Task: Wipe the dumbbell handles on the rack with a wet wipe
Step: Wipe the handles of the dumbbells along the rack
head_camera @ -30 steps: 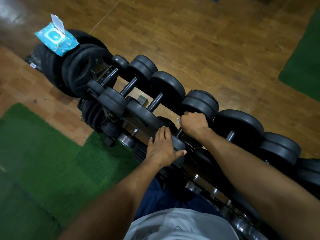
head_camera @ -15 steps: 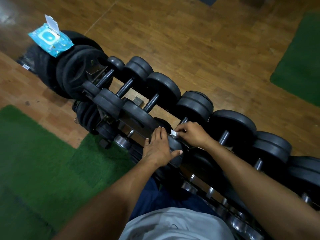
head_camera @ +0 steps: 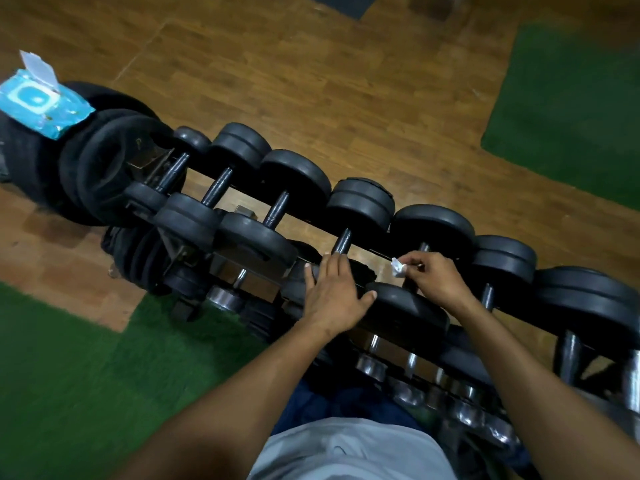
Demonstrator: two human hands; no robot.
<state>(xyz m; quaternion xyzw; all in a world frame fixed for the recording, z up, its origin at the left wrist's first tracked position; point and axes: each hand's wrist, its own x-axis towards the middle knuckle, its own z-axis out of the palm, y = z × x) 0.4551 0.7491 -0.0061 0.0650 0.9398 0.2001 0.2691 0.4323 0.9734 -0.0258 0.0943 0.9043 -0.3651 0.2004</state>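
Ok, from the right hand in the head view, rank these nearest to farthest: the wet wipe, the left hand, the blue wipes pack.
1. Wet wipe: pinched in the right hand itself.
2. Left hand: just to its left, flat on a dumbbell head.
3. Blue wipes pack: far left, lid open, on the stacked plates.

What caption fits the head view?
Right hand pinches a wet wipe above the dumbbell rack; left hand rests flat.

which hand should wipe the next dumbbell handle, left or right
Right, most likely. The right hand already pinches the wet wipe and sits beside the next handle. The left hand lies flat on a dumbbell head, holding nothing.
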